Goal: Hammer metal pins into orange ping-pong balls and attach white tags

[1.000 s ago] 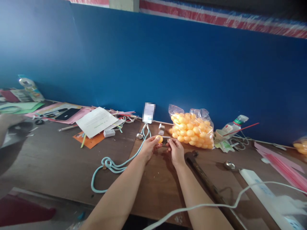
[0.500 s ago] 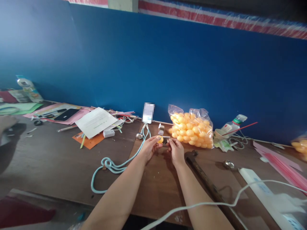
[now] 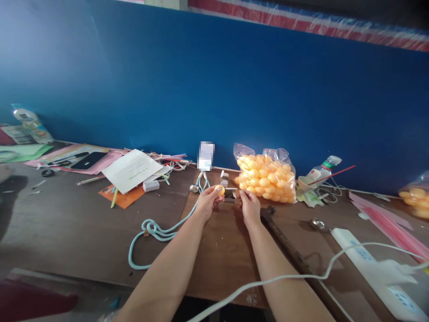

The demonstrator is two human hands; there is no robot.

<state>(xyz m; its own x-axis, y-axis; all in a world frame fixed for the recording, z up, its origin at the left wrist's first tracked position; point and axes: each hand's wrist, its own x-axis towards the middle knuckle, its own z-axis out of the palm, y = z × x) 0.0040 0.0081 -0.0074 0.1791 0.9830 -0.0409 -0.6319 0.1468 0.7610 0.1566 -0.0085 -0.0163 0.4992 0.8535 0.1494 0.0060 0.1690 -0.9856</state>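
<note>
Between thumb and fingers, my left hand point(image 3: 206, 203) holds a small orange ball point(image 3: 219, 190), like a ping-pong ball. My right hand point(image 3: 250, 208) is closed in a pinch just to the right, apart from the ball; whatever lies in its fingertips is too small to make out. In the gap between the hands sits a small dark, box-like thing point(image 3: 229, 196) with a pale edge. Just behind my right hand stands a clear plastic bag point(image 3: 266, 179) full of similar orange balls.
A blue cord point(image 3: 157, 230) with a badge point(image 3: 206, 156) lies left of my hands. Papers point(image 3: 132, 170) and scissors lie farther left. At right are a dark bar point(image 3: 284, 246), a power strip point(image 3: 362, 259) with a white cable crossing my right forearm, and a bottle point(image 3: 323, 172).
My right hand has drawn away from the ball, widening the gap between my hands. The ball stays in my left hand. The whole view has shifted slightly.
</note>
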